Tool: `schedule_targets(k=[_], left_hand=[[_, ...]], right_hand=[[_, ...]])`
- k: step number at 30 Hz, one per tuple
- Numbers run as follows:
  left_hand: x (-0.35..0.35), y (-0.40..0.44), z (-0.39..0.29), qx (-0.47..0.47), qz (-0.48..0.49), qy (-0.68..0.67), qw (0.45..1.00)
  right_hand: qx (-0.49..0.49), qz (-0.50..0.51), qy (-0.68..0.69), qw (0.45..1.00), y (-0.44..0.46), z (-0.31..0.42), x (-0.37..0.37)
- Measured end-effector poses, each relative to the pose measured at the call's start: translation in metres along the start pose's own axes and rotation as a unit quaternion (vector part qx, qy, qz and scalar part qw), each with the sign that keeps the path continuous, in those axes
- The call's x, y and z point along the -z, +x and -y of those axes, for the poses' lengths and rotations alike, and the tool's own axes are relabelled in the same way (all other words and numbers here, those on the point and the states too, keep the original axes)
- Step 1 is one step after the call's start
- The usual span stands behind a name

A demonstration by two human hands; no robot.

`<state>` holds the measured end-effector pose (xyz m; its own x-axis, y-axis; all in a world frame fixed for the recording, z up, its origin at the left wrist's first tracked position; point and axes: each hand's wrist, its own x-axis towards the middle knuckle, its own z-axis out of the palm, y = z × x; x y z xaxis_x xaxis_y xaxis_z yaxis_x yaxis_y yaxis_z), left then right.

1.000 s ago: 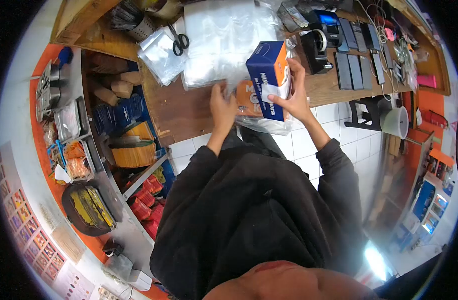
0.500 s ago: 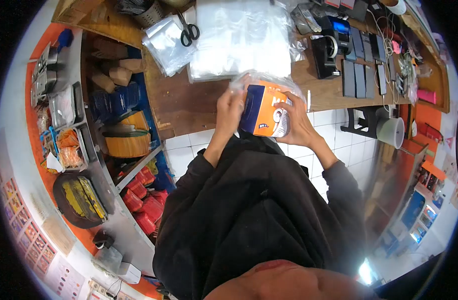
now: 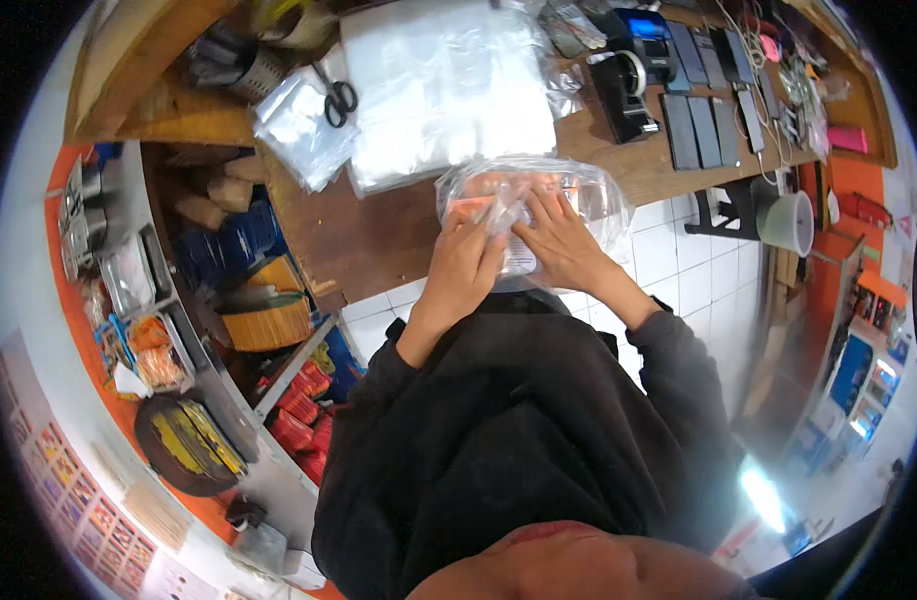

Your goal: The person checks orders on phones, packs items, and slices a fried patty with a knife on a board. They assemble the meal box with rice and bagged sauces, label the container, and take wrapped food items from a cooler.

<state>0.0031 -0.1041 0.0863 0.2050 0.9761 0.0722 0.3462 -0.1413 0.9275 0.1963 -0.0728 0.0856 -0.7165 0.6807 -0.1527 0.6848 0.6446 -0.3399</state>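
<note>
The clear plastic bag (image 3: 607,207), an orange box (image 3: 491,184) inside, lies beneath both hands (image 3: 466,265), which grasp its film.

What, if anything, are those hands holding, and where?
Left hand and right hand touch the clear plastic at its bunched middle; actual grip can't be told.

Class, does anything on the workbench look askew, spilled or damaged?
Slightly: the small pile of clear plastic lies askew beside the larger stack, with scissors by its edge. No spill or damage shows.
</note>
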Motion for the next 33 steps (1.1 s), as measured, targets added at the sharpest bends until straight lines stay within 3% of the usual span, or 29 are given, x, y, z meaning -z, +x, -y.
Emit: schedule_targets(k=[3, 5, 6, 8, 9, 10, 11, 13, 14, 15, 16, 17, 18, 20, 21, 23, 24, 25, 27, 29, 30, 31, 32, 33], left_hand=[[0.009, 0.007, -0.02, -0.048, 0.005, -0.002, 0.999], [0.012, 0.003, -0.019, 0.068, 0.063, -0.071, 0.993], [0.01, 0.001, -0.013, 0.065, 0.072, -0.069, 0.993], [0.005, -0.005, -0.002, 0.047, 0.06, 0.003, 0.997], [0.011, -0.004, -0.012, 0.04, 0.072, 0.007, 0.997], [0.022, 0.0, -0.031, 0.079, 0.073, -0.012, 0.994], [0.031, 0.002, -0.046, 0.121, 0.074, -0.031, 0.989], [0.051, 0.002, -0.059, 0.082, 0.14, -0.017, 0.987], [0.058, 0.005, -0.065, 0.051, 0.19, -0.011, 0.98], [0.057, 0.009, -0.076, 0.043, 0.194, -0.007, 0.98], [0.053, 0.012, -0.088, 0.055, 0.215, 0.002, 0.975], [0.049, 0.01, -0.083, 0.031, 0.197, 0.011, 0.98], [0.046, 0.007, -0.077, 0.007, 0.179, 0.021, 0.984], [0.044, 0.024, -0.083, 0.002, 0.157, -0.045, 0.987], [0.042, 0.034, -0.089, 0.003, 0.14, -0.083, 0.987], [0.031, 0.052, -0.101, -0.001, 0.118, -0.124, 0.985], [0.022, 0.06, -0.107, -0.005, 0.114, -0.128, 0.985], [0.011, 0.064, -0.113, -0.054, 0.096, 0.001, 0.994], [0.0, 0.08, -0.106, -0.104, 0.077, 0.13, 0.983], [-0.006, 0.099, -0.079, -0.173, -0.032, 0.125, 0.976], [-0.002, 0.101, -0.08, -0.175, -0.031, 0.126, 0.976], [0.003, 0.104, -0.084, -0.113, 0.016, 0.053, 0.992], [0.01, 0.108, -0.089, -0.051, 0.066, -0.017, 0.996], [0.018, 0.109, -0.098, -0.054, 0.071, -0.011, 0.996]], right_hand=[[-0.052, -0.087, 0.083, 0.991, -0.021, -0.009, 0.012], [-0.274, -0.318, 0.168, 0.892, -0.051, -0.032, -0.015], [-0.281, -0.323, 0.169, 0.888, -0.061, -0.043, -0.032], [-0.471, -0.194, 0.43, 0.746, -0.081, -0.06, -0.06], [-0.476, -0.204, 0.433, 0.738, -0.091, -0.066, -0.057], [-0.475, -0.163, 0.244, 0.829, -0.099, -0.073, -0.044], [-0.455, -0.111, 0.045, 0.882, -0.103, -0.077, -0.03], [-0.51, -0.214, 0.002, 0.833, -0.105, -0.071, 0.036], [-0.514, -0.22, 0.138, 0.817, -0.111, -0.078, 0.031], [-0.516, -0.229, 0.139, 0.814, -0.112, -0.084, 0.017], [-0.446, -0.212, 0.345, 0.798, -0.112, -0.089, 0.002], [-0.352, -0.184, 0.532, 0.747, -0.113, -0.092, -0.007], [-0.308, -0.194, 0.62, 0.695, -0.101, -0.076, 0.016], [-0.183, -0.363, 0.729, 0.551, -0.077, -0.044, 0.071], [-0.131, -0.379, 0.68, 0.614, -0.07, -0.045, 0.089], [-0.128, -0.372, 0.52, 0.758, -0.044, -0.019, 0.121], [-0.041, -0.347, 0.591, 0.727, -0.027, -0.007, 0.122], [-0.023, -0.332, 0.595, 0.731, -0.01, 0.003, 0.113], [-0.02, -0.358, 0.575, 0.736, -0.002, 0.011, 0.114], [0.016, -0.356, 0.515, 0.78, -0.008, 0.0, 0.11], [-0.016, -0.33, 0.515, 0.791, -0.022, 0.002, 0.118], [-0.015, -0.334, 0.514, 0.79, -0.031, -0.006, 0.114], [-0.025, -0.399, 0.477, 0.783, -0.037, -0.021, 0.106], [-0.037, -0.461, 0.439, 0.77, -0.042, -0.037, 0.094]])
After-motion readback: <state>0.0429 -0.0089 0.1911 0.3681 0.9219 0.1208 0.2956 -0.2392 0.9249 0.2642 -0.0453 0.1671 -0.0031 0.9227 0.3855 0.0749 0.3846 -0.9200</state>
